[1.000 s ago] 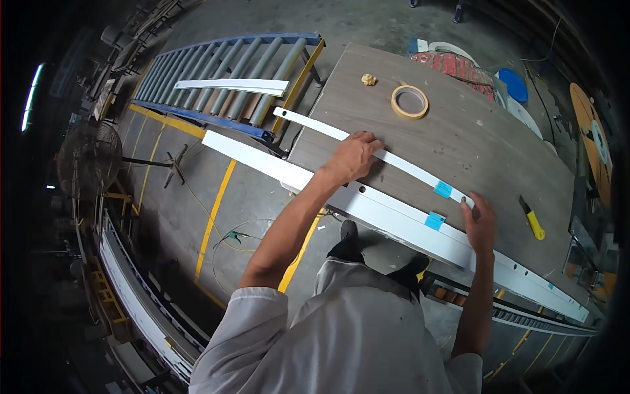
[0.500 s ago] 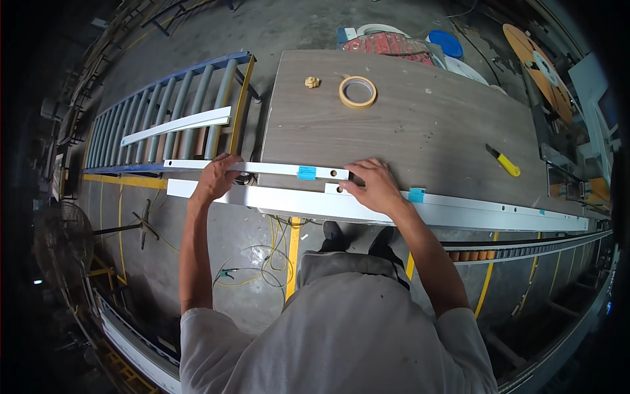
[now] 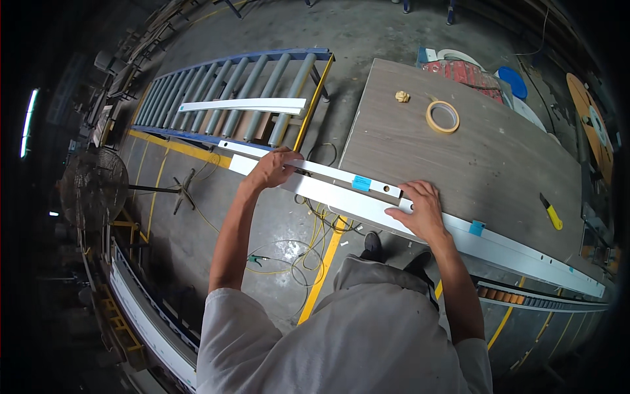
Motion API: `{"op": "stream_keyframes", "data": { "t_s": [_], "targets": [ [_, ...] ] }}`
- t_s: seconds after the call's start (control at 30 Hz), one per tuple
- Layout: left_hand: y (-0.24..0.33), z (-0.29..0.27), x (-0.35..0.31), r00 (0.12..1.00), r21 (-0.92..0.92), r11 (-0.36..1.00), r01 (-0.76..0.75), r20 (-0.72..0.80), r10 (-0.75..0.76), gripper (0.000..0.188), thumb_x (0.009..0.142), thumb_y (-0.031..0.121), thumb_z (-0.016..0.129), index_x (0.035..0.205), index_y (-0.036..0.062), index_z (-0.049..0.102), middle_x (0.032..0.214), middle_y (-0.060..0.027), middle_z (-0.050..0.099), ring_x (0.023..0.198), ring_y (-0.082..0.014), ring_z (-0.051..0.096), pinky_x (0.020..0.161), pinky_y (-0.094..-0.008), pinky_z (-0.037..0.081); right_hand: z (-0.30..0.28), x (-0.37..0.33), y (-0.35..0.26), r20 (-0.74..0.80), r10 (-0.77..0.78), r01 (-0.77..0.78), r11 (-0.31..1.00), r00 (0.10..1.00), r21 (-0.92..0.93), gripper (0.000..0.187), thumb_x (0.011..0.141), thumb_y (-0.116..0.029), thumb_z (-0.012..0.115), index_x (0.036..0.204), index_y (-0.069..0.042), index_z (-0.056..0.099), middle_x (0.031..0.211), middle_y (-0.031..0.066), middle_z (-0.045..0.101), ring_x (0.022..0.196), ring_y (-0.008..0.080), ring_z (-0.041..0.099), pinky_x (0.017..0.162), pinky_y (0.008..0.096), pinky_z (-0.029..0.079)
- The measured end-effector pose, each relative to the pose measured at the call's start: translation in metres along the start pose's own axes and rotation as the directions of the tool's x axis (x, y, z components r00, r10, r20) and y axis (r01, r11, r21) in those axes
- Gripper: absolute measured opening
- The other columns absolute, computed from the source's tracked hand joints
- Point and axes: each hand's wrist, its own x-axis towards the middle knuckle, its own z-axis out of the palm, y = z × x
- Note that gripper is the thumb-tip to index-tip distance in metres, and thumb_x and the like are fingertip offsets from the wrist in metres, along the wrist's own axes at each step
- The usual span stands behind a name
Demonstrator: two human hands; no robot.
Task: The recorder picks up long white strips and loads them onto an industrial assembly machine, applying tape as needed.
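A narrow white strip (image 3: 331, 172), with a piece of blue tape (image 3: 361, 183) and a hole near its right end, lies along the far side of a longer, wider white bar (image 3: 328, 196). My left hand (image 3: 270, 169) is closed around the strip where it extends past the table's left edge. At the strip's right end, my right hand (image 3: 423, 209) bends over the start of a second white strip (image 3: 512, 249), fingers beyond it and thumb on the near side. That second strip has a blue tape tab (image 3: 477, 228); my palm hides part of it.
The brown table (image 3: 453, 161) bears a tape roll (image 3: 443, 116), a crumpled tan wad (image 3: 402, 96) and a yellow-handled utility knife (image 3: 551, 213). At left, white strips (image 3: 243, 105) rest on a roller conveyor (image 3: 226, 77). Hoses (image 3: 308, 253) and a standing fan (image 3: 95, 187) are on the floor.
The head view has turned, so the table and conveyor appear farther right and tilted. Both hands stay at about the same places along the white strips.
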Motion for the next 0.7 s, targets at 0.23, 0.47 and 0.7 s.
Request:
{"op": "stream_keyframes", "data": {
  "t_s": [0.23, 0.47, 0.7],
  "targets": [
    [-0.011, -0.010, -0.003, 0.999, 0.028, 0.999, -0.031, 0.026, 0.031, 0.036, 0.077, 0.006, 0.060, 0.112, 0.0041, 0.065, 0.113, -0.0154, 0.064, 0.104, -0.0343, 0.063, 0.092, -0.0400, 0.051, 0.005, 0.000, -0.004, -0.049, -0.038, 0.038, 0.999, 0.998, -0.003, 0.050, 0.069, -0.035, 0.082, 0.106, -0.004, 0.068, 0.115, 0.0082, 0.063, 0.117, 0.0272, 0.051, 0.103, 0.0411, 0.036],
    [-0.004, -0.007, 0.006, 0.996, -0.067, 0.997, -0.024, 0.086, 0.030, 0.040, 0.075, 0.006, 0.058, 0.114, 0.0012, 0.065, 0.104, -0.0166, 0.063, 0.095, -0.0325, 0.064, 0.080, -0.0387, 0.055, 0.014, -0.005, 0.006, -0.127, -0.045, 0.044, 0.999, 0.991, -0.014, 0.034, 0.075, -0.028, 0.079, 0.097, -0.004, 0.070, 0.108, 0.0069, 0.064, 0.113, 0.0258, 0.053, 0.101, 0.0410, 0.037],
    [-0.004, -0.005, 0.003, 0.984, -0.167, 0.979, 0.114, 0.155, -0.089, 0.040, 0.077, 0.006, 0.056, 0.116, 0.0010, 0.064, 0.108, -0.0166, 0.062, 0.099, -0.0321, 0.064, 0.085, -0.0382, 0.055, 0.011, 0.004, -0.004, -0.086, -0.035, 0.031, 0.998, 0.996, -0.047, 0.033, 0.076, -0.027, 0.077, 0.100, -0.004, 0.070, 0.108, 0.0082, 0.065, 0.112, 0.0259, 0.054, 0.103, 0.0410, 0.036]
  ]
}}
